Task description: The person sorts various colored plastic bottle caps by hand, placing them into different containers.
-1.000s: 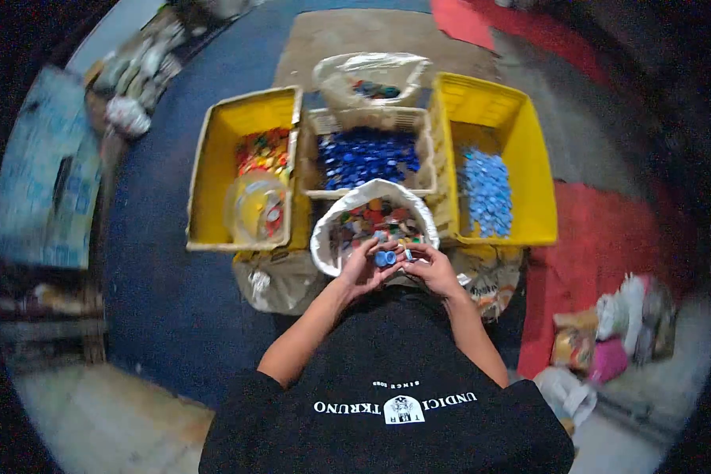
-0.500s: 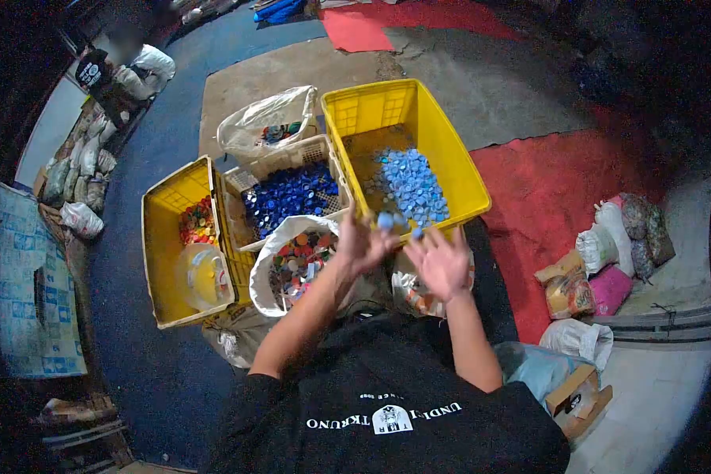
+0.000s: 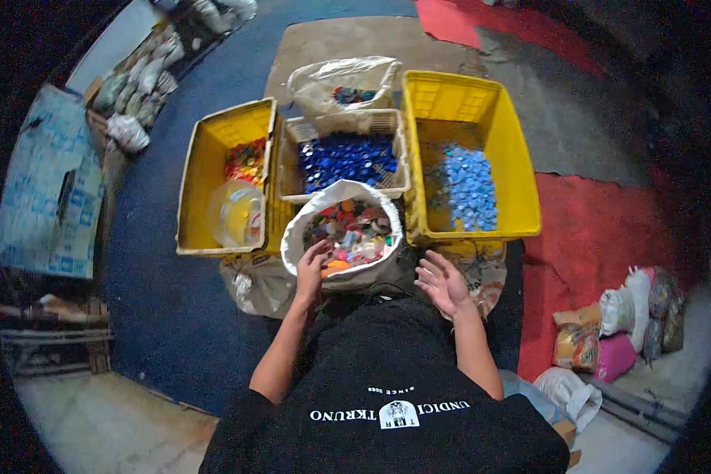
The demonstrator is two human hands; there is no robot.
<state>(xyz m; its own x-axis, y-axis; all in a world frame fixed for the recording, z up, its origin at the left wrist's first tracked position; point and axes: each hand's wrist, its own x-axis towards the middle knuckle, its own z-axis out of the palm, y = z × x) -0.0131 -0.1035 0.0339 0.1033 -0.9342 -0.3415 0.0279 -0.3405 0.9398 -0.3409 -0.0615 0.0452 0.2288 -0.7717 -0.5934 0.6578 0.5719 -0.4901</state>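
A blue floor mat (image 3: pixel 174 300) spreads under everything, with a red mat (image 3: pixel 600 237) to the right of it. On the blue mat stand two yellow crates: the right crate (image 3: pixel 521 182) holds a layer of light blue bottle caps (image 3: pixel 468 186), and the left crate (image 3: pixel 193 189) holds red and orange caps (image 3: pixel 245 160) at its far end and a clear plastic jar (image 3: pixel 234 212) at its near end. Between the crates sits a pale basket (image 3: pixel 344 126) full of dark blue caps (image 3: pixel 346 160). Behind the basket lies a clear plastic bag (image 3: pixel 336 79) with a few caps inside. Just in front of the basket, nearest the person, stands a white sack (image 3: pixel 300 237) with its mouth rolled open, filled with mixed caps (image 3: pixel 354 229) of many colours. A heap of bags and packets (image 3: pixel 624 324) lies on the right, well apart from the crates.

The left hand (image 3: pixel 311 268) rests on the near rim of the white sack, its fingers curled over the edge into the mixed caps; whether it has hold of a cap cannot be told. The right hand (image 3: pixel 444 283) hovers to the right of the sack, just in front of the right crate, palm up with the fingers spread wide and nothing in it
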